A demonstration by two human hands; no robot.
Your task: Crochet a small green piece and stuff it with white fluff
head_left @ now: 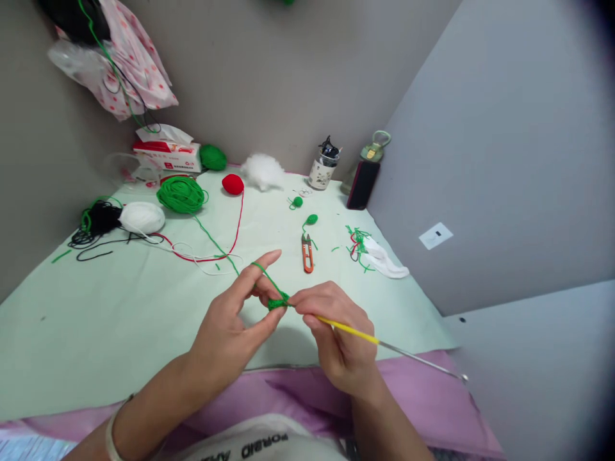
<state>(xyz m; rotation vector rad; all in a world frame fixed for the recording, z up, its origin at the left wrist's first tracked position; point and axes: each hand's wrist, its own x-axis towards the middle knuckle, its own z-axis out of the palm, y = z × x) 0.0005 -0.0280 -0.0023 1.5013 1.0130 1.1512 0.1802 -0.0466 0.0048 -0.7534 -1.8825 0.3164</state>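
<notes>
Between the thumb and fingers of my left hand [235,320] is a small green crochet piece [277,303]. Green yarn [270,276] loops over my raised left index finger and runs down to the piece. My right hand [343,336] grips a crochet hook [350,329] with a yellow handle and a metal rear shaft. Its tip meets the green piece, where my fingertips partly hide it. A line of green yarn leads back to a large green yarn ball [181,194]. Orange thread snips [307,253] lie beyond my hands.
Red yarn [233,184], white yarn [143,218] and black yarn [103,218] sit toward the left and back. A tissue box [168,157], white stuffing [263,171], a cup [321,171] and a phone [364,186] line the wall. Yarn scraps [358,242] lie at right.
</notes>
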